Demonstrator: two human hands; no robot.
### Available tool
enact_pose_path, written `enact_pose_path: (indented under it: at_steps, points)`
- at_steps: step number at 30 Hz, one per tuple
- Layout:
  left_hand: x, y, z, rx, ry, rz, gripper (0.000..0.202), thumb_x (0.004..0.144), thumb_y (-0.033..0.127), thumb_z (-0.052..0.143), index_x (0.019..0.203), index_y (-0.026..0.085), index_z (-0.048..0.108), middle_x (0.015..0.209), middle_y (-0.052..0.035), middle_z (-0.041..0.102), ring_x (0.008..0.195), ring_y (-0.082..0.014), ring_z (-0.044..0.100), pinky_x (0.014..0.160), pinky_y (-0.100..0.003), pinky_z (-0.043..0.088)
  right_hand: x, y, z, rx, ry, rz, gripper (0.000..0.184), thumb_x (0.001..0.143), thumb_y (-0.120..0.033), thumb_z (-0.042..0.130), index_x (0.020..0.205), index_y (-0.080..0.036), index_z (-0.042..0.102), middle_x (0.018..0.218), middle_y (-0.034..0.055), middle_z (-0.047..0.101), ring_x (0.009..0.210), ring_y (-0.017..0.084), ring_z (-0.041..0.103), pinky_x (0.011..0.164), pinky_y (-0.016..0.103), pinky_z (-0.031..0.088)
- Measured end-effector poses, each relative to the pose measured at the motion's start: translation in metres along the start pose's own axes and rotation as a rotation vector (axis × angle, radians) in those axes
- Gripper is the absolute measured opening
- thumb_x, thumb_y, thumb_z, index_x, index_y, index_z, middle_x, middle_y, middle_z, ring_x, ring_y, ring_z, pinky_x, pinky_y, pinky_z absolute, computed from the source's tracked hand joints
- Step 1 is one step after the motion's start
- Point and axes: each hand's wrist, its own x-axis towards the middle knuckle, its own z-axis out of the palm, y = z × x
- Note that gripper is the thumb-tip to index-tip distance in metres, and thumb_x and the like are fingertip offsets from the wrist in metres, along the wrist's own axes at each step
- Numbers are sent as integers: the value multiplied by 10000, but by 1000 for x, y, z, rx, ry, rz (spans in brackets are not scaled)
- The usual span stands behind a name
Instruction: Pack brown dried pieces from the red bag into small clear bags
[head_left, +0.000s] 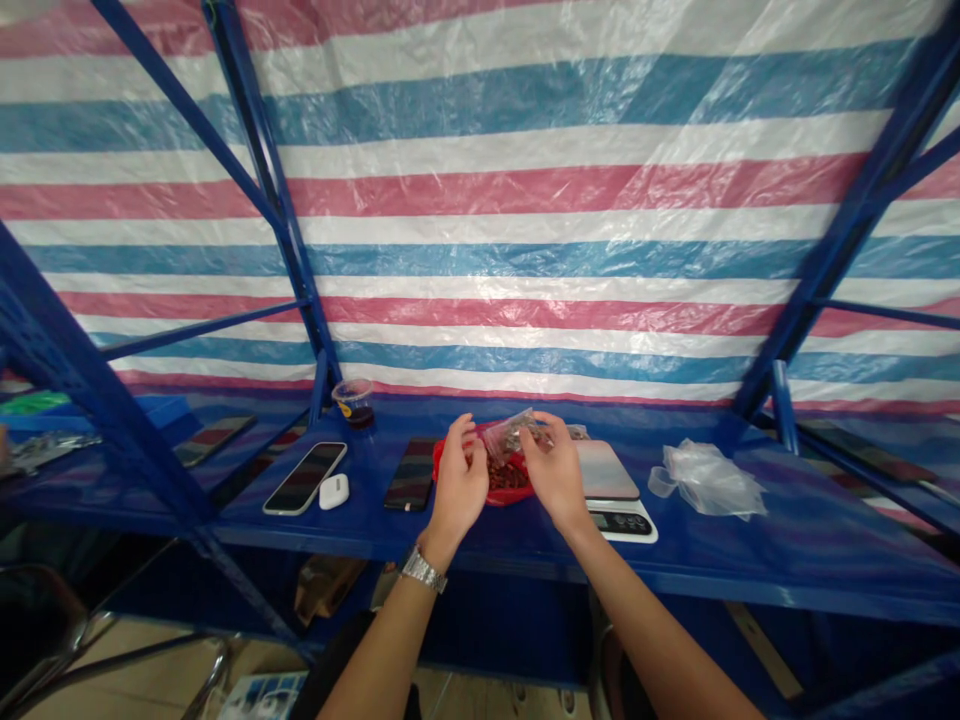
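A red plastic bag (514,496) lies open on the blue shelf, with small dark reddish-brown dried pieces (504,474) inside. My right hand (553,468) grips a small clear plastic bag (510,434) above its right side; some bits show through the film. My left hand (460,478), with a metal watch on the wrist, hovers over the left side of the red bag. Its fingers are curved and apart, and I see nothing in them. Just right of my right hand sits a white digital scale (611,475), its display toward me.
A pile of clear plastic bags (709,478) lies at the right. To the left are a dark phone (411,474), a white earbud case (334,491), another phone (306,478) and a cup of dark liquid (355,404). Blue metal posts (274,200) frame both sides before a striped sheet.
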Motion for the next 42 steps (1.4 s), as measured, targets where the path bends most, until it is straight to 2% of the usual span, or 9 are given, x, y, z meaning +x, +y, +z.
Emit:
enact_pose_path:
  at_steps: [2,5,9,14,20,25,32,37,42]
  points:
    - [-6,2,-4,169,-115,134,636,887,244,640,1484,228,422,1498,-142,528,1402,-276,505,1164,-485,412,-1,0,2,-81,-21,-63,397,866,-429,633,1188,-201,585,1015,98,741,852,243,737,809,396,602]
    - [-11,2,-6,285,-207,169,821,830,192,701,1561,221,328,1521,-160,507,1447,-310,456,1174,-518,399,-5,-1,5,-136,-112,-87,385,884,-398,618,1220,-214,585,1082,100,743,887,243,742,819,388,594]
    - [-6,-7,-4,325,-188,108,722,880,185,666,1541,194,375,1396,-176,611,1332,-299,575,1090,-501,481,-9,-4,7,-219,-178,-139,377,888,-363,628,1244,-241,600,1108,80,748,904,243,738,823,379,581]
    - [-2,-16,-1,333,-199,141,644,901,151,623,1513,209,434,1336,-161,644,1258,-273,623,1072,-473,502,-10,-11,4,-193,-160,-146,385,895,-354,626,1254,-218,604,1029,75,749,815,222,722,759,351,581]
    - [-1,-12,2,409,-218,146,614,935,135,559,1528,223,429,1281,-159,664,1184,-280,657,1028,-480,537,-7,-8,1,-250,-110,-242,348,922,-302,546,1244,-192,620,1015,97,737,861,230,701,850,391,561]
    - [1,-10,4,436,-289,187,627,928,123,582,1531,191,422,1286,-166,679,1179,-283,660,1041,-470,533,-5,-3,-2,-248,-101,-198,340,928,-341,571,1229,-193,631,880,67,734,749,230,690,769,387,565]
    - [4,-5,6,446,-234,258,524,941,95,548,1456,190,514,1277,-152,698,1165,-274,665,1028,-456,537,-8,-9,-4,-273,-114,-406,279,973,-283,512,1199,-213,659,1103,102,735,970,240,693,925,412,547]
    - [4,-2,4,493,-196,285,497,955,96,541,1439,208,522,1289,-132,699,1185,-268,653,1042,-458,506,-7,-9,-8,-268,-107,-411,244,973,-303,561,1170,-210,669,999,72,742,876,217,692,877,378,564]
    - [2,-1,3,554,-230,283,503,944,122,595,1430,226,515,1219,-100,728,1128,-261,670,1026,-456,476,-7,-10,-10,-302,-133,-447,273,990,-266,510,1212,-223,663,1110,83,725,991,227,680,957,398,532]
